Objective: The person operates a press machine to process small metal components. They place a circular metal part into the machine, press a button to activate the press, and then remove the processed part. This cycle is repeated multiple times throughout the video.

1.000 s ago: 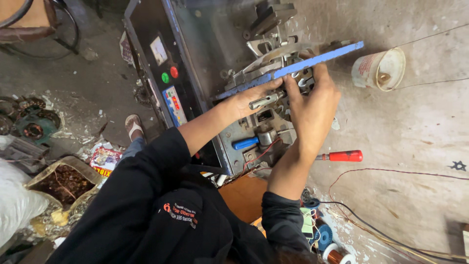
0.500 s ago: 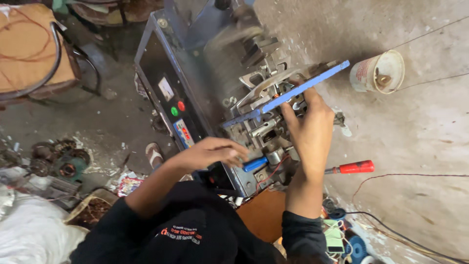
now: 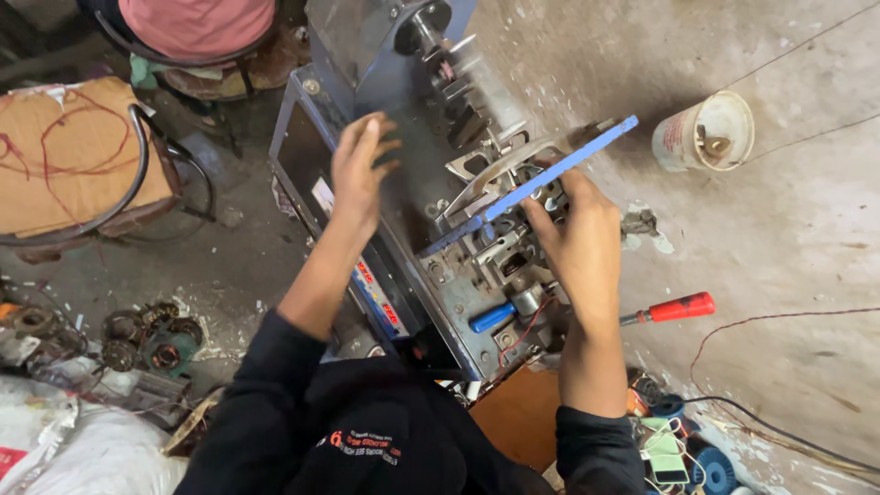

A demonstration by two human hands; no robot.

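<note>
A grey metal machine (image 3: 417,197) with a control panel and steel brackets stands on the floor in front of me. A long blue flat bar (image 3: 550,174) lies slanted across its mechanism. My right hand (image 3: 577,243) rests on the mechanism just under the blue bar, fingers curled against the metal parts; what it grips is hidden. My left hand (image 3: 359,170) hovers over the machine's top plate, fingers spread, holding nothing. A blue handle (image 3: 492,317) sticks out near the machine's lower end.
A red-handled screwdriver (image 3: 674,308) lies on the concrete right of the machine. A white tub (image 3: 704,134) stands at the upper right. Wire spools (image 3: 683,449) sit at the lower right. Motor coils (image 3: 147,344) and scrap lie left, a cardboard-topped stool (image 3: 73,156) upper left.
My left hand has come off the blue bar, dropped toward the machine's near end, then risen open over the top plate. The right hand stays on the mechanism. The camera has moved closer.
</note>
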